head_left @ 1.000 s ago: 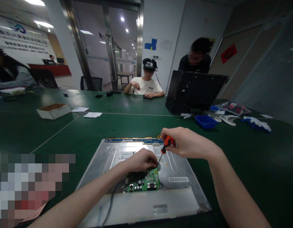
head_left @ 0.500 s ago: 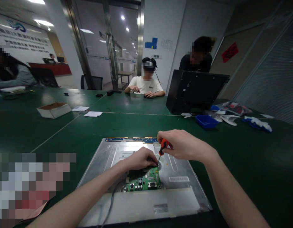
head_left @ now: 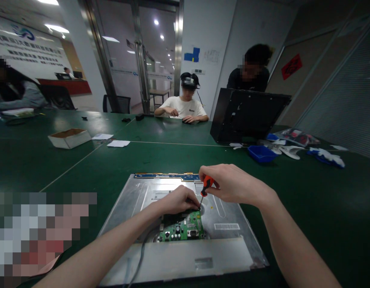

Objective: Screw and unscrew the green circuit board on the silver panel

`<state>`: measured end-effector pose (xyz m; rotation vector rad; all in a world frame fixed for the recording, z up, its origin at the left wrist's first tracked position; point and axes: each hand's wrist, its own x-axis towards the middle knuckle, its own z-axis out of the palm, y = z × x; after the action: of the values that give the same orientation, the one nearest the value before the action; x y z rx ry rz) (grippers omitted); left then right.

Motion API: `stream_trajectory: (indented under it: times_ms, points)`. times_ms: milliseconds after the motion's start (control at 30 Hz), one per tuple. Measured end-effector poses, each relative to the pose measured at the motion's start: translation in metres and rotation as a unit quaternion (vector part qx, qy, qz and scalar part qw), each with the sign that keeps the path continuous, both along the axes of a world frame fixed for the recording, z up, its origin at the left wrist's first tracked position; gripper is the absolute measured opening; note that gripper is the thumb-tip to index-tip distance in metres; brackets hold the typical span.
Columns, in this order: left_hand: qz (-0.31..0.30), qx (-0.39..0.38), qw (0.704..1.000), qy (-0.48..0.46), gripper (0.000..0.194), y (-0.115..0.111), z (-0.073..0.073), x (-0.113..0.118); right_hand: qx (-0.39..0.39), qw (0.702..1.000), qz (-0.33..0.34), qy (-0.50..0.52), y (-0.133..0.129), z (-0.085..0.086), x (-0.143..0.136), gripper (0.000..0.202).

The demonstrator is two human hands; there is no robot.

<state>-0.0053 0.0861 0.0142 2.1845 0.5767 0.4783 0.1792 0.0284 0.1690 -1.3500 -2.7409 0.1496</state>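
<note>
A flat metal display panel [head_left: 224, 248] lies on the green table in front of me. On it sits a green circuit board [head_left: 185, 229], partly covered by my left hand [head_left: 180, 200]. The left fingers are pinched together at the board's upper right corner, near the screwdriver tip; whatever they may hold is hidden. My right hand [head_left: 225, 182] grips a red and black screwdriver [head_left: 207, 184] by its handle from above. Its shaft slants down to that same corner of the board. A grey cable [head_left: 141, 256] runs from beside the board toward me.
A white open box [head_left: 69, 140] and paper sheets [head_left: 119, 143] lie to the left. At the right are a blue tray [head_left: 261, 153], gloves [head_left: 326, 157] and a large black casing [head_left: 249, 114] with a person behind it. Another person [head_left: 186, 106] sits opposite.
The camera view has shifted very slightly. Both my hands, the screwdriver and the board stay in practically the same place. The person opposite has moved a hand a little.
</note>
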Motion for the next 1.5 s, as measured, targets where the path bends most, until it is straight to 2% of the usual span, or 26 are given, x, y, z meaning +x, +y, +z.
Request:
stream_trajectory:
  times_ms: [367,567,733,967,1200,1400,1500]
  points:
    - [0.002,-0.008,1.000,0.010,0.011,-0.002,0.004,0.000,0.015,1.000,0.003,-0.008,0.001,-0.004,-0.003,0.016]
    - [0.005,-0.003,1.000,0.006,0.011,-0.003,0.005,0.000,0.057,0.997,-0.033,-0.049,0.000,-0.004,-0.008,0.015]
    - [0.001,-0.016,1.000,-0.002,0.013,-0.002,0.001,0.000,0.025,1.000,0.018,-0.006,-0.005,-0.004,-0.008,0.015]
    - [0.006,-0.020,1.000,0.005,0.012,-0.002,0.002,0.000,0.063,0.997,-0.024,-0.047,-0.002,-0.007,-0.010,0.008]
    - [0.001,-0.021,1.000,-0.002,0.015,-0.001,0.000,0.001,0.027,0.999,0.018,-0.012,-0.008,-0.003,-0.008,0.014]
    - [0.009,-0.012,1.000,0.010,0.014,-0.004,0.005,0.000,0.065,0.995,-0.037,-0.060,-0.003,-0.005,-0.010,0.012]
    - [0.012,-0.013,1.000,0.007,0.015,-0.004,0.005,0.000,0.047,0.998,-0.019,-0.045,-0.004,-0.003,-0.009,0.016]
